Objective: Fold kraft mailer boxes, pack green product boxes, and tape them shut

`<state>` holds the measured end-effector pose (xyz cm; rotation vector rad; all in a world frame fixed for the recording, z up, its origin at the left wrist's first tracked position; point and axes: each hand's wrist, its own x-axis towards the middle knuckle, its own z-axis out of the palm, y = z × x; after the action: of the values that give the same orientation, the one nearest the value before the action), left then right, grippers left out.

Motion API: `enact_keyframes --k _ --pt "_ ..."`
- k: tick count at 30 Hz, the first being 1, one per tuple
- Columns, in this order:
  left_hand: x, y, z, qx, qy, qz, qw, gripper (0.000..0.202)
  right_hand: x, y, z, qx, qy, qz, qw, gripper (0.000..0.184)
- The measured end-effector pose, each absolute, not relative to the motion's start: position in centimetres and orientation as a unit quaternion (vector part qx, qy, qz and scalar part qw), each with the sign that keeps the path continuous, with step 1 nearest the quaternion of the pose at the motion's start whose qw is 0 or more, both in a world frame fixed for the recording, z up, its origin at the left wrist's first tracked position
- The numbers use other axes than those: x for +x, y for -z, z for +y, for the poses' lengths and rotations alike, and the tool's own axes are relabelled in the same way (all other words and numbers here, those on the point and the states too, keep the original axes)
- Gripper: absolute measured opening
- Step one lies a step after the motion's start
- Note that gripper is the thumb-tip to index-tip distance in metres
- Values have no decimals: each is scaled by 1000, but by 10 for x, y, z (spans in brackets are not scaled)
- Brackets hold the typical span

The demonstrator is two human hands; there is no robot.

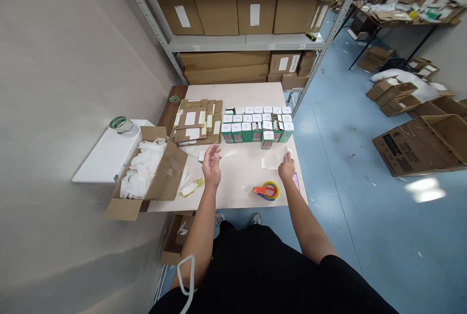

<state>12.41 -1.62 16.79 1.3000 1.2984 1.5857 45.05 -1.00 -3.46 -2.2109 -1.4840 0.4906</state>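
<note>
My left hand (212, 164) hovers over the white table (237, 185) with its fingers apart and slightly curled, holding nothing that I can see. My right hand (287, 167) rests near the table's right edge, its fingertips on a thin clear plastic bag (273, 159) lying flat. Rows of small green and white boxes (257, 124) stand just beyond both hands. A tape dispenser with a red handle (266, 190) lies on the table between my forearms, closer to the right one.
Flattened cardboard pieces (197, 121) are stacked at the table's back left. An open carton of white bags (146, 170) sits at the left edge beside a white shelf holding a tape roll (121, 124). Metal shelving with cartons (237, 17) stands behind. Open boxes (419, 143) litter the blue floor on the right.
</note>
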Motion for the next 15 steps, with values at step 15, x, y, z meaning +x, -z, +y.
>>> enact_keyframes --k 15 --pt "132 -173 2 516 -596 498 361 52 389 6 -35 -716 -285 -628 110 64"
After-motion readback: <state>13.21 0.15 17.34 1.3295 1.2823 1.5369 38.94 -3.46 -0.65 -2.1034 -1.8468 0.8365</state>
